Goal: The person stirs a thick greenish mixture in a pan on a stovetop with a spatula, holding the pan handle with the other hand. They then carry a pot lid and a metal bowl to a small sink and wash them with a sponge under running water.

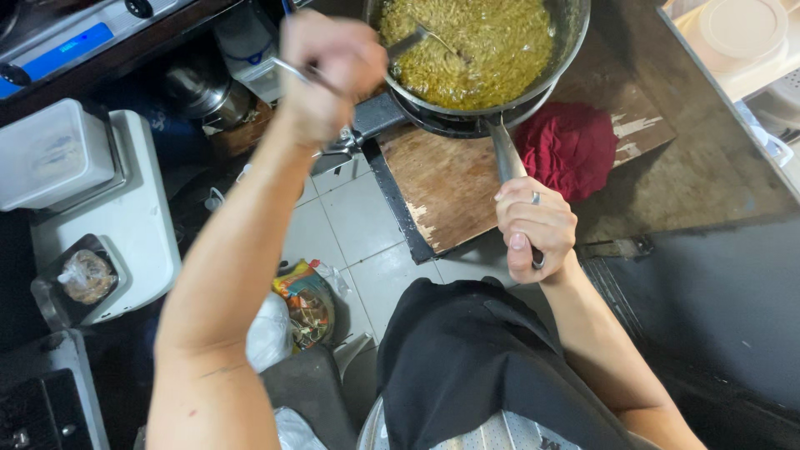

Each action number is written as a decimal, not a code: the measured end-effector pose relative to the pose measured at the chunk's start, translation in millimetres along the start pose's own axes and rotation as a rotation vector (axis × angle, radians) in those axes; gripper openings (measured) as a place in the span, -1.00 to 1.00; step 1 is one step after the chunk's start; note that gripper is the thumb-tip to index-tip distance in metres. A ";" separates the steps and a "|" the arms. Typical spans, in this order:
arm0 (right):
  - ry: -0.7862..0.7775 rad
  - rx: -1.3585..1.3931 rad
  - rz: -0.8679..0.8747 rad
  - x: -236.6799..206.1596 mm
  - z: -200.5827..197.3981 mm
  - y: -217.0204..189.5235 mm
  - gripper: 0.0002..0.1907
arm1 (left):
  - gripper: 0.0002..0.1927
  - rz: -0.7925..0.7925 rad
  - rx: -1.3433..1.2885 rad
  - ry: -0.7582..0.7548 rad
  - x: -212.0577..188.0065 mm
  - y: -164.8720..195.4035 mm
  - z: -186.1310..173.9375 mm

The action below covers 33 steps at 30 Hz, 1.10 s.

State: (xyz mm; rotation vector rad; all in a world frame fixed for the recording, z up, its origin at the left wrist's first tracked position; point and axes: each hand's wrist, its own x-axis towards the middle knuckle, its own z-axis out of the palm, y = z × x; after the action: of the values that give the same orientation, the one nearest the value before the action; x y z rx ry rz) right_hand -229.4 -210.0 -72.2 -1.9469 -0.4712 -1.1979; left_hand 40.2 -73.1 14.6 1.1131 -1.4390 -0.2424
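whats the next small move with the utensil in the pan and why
Probably drag the utensil in the left hand through the food: its tip rests in the yellow-green noodles, and the right hand grips the pan handle to steady it.

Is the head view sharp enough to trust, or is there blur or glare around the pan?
Head view: left hand slightly motion-blurred at the utensil; pan and right hand on the handle fairly sharp; oily sheen on the food; wide-angle bending at edges; dark lower right.

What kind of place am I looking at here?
Probably a small, cramped kitchen: a pan of greenish-yellow food sits on a burner, the right hand grips its handle, and the left hand stirs.
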 end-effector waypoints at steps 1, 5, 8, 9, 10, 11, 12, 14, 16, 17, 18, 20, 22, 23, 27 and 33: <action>0.000 -0.003 0.001 -0.2 -0.1 -0.1 -0.75 | -0.49 0.021 -0.129 0.038 1.1 7.5 -9.1; -0.005 0.003 0.010 -1.2 -0.5 -0.6 -0.74 | -0.42 -0.049 -0.246 0.123 -11.1 34.7 -49.1; 0.002 0.005 0.011 -1.7 0.0 -1.0 -0.73 | -0.39 -0.173 -0.315 0.168 -32.3 37.0 -62.0; 0.007 0.012 0.008 -1.7 0.3 -0.9 -0.73 | -0.41 -0.168 -0.375 0.154 -39.6 33.5 -58.4; 0.013 0.018 0.006 -1.5 0.6 -1.0 -0.72 | -0.40 -0.150 -0.364 0.154 -46.6 29.5 -50.2; 0.012 0.021 0.013 -1.4 1.0 -1.1 -0.72 | -0.39 -0.132 -0.353 0.154 -52.1 25.8 -39.6; 0.008 0.025 0.020 -1.2 1.1 -1.5 -0.72 | -0.37 -0.097 -0.269 0.168 -58.0 21.1 -22.1; 0.007 0.018 0.020 -0.3 1.1 -1.7 -0.72 | -0.53 -0.061 -0.245 0.145 -67.4 17.8 16.4; 0.008 -0.003 0.023 0.6 0.8 -2.7 -0.72 | -0.67 0.038 -0.118 0.032 -73.6 19.0 52.5; 0.010 0.003 0.020 1.2 0.9 -2.8 -0.72 | -0.72 0.072 -0.133 0.014 -74.6 18.4 68.8; 0.015 0.012 0.019 1.8 1.2 -2.9 -0.72 | -0.74 0.096 -0.123 0.035 -74.5 16.4 83.1; 0.012 0.012 0.018 2.6 0.8 -3.0 -0.72 | -0.76 0.142 -0.068 0.056 -71.7 6.9 103.3; 0.003 0.002 0.012 2.6 0.5 -2.8 -0.72 | -0.75 0.182 0.028 0.051 -67.2 -10.1 113.1; 0.006 0.003 0.003 2.9 0.6 -1.9 -0.72 | -0.75 0.188 0.042 0.070 -63.1 -21.4 115.4; 0.007 0.003 -0.001 1.4 -0.4 -0.6 -0.72 | -0.74 0.017 -0.081 0.157 -42.9 -64.5 109.8; 0.004 0.000 0.011 -1.5 -1.1 -1.4 -0.71 | -0.73 0.152 -0.047 0.181 -8.3 -86.2 57.8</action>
State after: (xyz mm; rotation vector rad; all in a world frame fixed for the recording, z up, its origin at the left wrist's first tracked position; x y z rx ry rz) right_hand -231.7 -209.9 -72.6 -1.9440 -0.4574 -1.1946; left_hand 29.7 -137.7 -66.4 0.9576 -1.3418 -0.0651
